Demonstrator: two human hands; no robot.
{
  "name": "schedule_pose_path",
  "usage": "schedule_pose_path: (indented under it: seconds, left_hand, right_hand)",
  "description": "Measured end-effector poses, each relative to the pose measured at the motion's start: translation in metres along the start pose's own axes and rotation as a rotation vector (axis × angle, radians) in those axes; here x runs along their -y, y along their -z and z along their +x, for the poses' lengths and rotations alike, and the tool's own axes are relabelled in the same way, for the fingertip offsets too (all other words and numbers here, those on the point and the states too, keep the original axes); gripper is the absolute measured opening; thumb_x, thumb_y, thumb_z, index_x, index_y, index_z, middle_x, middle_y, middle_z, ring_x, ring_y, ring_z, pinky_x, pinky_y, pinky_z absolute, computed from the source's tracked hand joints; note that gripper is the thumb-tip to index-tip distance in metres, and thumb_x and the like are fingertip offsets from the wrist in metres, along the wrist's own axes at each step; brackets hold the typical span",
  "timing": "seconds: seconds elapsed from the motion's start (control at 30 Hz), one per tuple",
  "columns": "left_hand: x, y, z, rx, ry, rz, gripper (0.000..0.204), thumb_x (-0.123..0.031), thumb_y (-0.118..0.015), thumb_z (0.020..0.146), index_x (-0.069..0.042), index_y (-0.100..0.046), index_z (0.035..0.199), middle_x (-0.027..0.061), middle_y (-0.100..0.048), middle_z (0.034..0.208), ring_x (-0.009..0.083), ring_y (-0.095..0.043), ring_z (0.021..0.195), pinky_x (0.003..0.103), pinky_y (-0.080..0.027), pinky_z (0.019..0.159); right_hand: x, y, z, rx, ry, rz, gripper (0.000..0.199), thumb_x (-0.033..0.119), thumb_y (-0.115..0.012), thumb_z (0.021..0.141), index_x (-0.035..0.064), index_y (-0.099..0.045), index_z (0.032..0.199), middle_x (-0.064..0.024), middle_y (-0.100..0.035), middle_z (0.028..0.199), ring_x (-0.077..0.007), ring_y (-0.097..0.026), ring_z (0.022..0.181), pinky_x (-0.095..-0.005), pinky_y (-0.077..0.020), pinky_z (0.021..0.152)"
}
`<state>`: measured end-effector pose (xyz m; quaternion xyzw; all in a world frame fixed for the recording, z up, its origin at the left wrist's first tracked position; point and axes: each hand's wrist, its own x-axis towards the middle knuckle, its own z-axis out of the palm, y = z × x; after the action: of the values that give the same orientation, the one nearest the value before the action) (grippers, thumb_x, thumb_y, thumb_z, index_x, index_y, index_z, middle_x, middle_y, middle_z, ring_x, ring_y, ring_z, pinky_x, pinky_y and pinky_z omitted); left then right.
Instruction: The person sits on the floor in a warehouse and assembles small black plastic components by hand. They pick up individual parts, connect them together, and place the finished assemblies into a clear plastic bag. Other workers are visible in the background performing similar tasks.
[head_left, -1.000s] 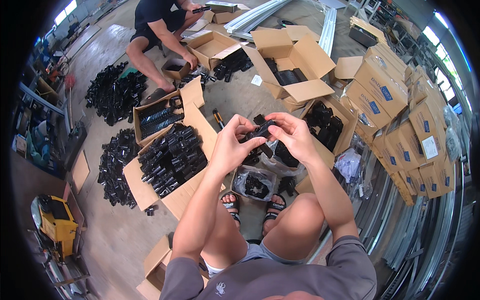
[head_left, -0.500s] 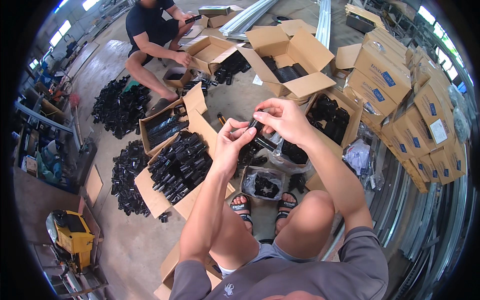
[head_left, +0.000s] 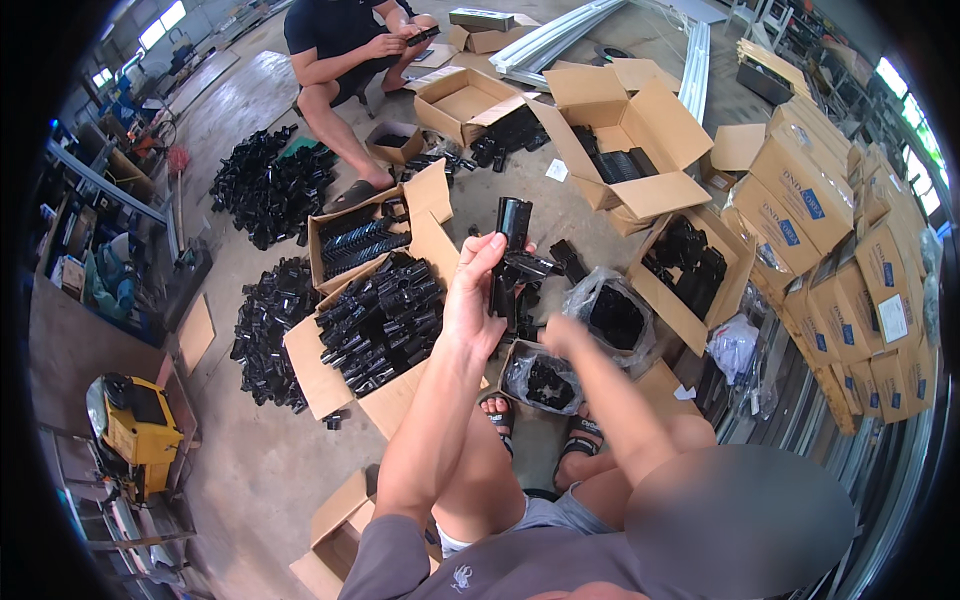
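Observation:
My left hand (head_left: 474, 285) is raised in front of me, its fingers wrapped round a glossy black tube-shaped part (head_left: 514, 222) held upright. A darker piece juts sideways from it toward the right; I cannot make out whether the two are joined. Lower and to the right, my right hand (head_left: 566, 337) is blurred by motion and its fingers are hard to read. It is between a small box lined with clear plastic (head_left: 517, 372), with small black pieces in it, and a plastic bag of black pieces (head_left: 612, 318).
Left of my hands stand open cartons of black parts (head_left: 385, 325), beside loose heaps (head_left: 272, 190) on the floor. A co-worker (head_left: 345, 50) squats at the back, handling a black part. Stacked cartons (head_left: 790, 200) and metal profiles (head_left: 830, 440) line the right side.
My hands have come apart: the left stays up with the black part, now upright, while the right has dropped toward the small lined box. The co-worker's hands have come together round a part.

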<state>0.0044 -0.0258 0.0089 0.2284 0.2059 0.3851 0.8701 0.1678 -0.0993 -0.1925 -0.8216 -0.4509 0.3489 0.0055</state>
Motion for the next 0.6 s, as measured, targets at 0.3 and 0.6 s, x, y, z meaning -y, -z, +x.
schedule_pose_path:
  seconds: [0.3, 0.6]
  left_hand:
    - [-0.004, -0.002, -0.007, -0.012, -0.001, -0.045, 0.013, -0.019, -0.07, 0.092, -0.015, -0.058, 0.095, 0.0085, -0.07, 0.103, 0.0209, -0.068, 0.099, 0.033, -0.053, 0.085]
    - [-0.009, -0.006, -0.006, -0.018, -0.02, -0.042, 0.011, -0.017, -0.07, 0.093, -0.015, -0.059, 0.095, 0.0105, -0.071, 0.102, 0.0206, -0.069, 0.095, 0.033, -0.054, 0.083]
  right_hand:
    - [-0.048, -0.186, -0.007, -0.069, -0.167, 0.108, 0.026, 0.018, -0.074, 0.083, 0.0068, -0.07, 0.106, -0.02, -0.07, 0.112, -0.0376, -0.067, 0.107, -0.0466, -0.0551, 0.091]
    - [-0.071, -0.191, -0.001, -0.174, -0.185, 0.126, 0.016, 0.02, -0.073, 0.081, 0.0103, -0.075, 0.094, -0.0196, -0.072, 0.102, -0.0384, -0.069, 0.101, -0.0467, -0.0546, 0.089]
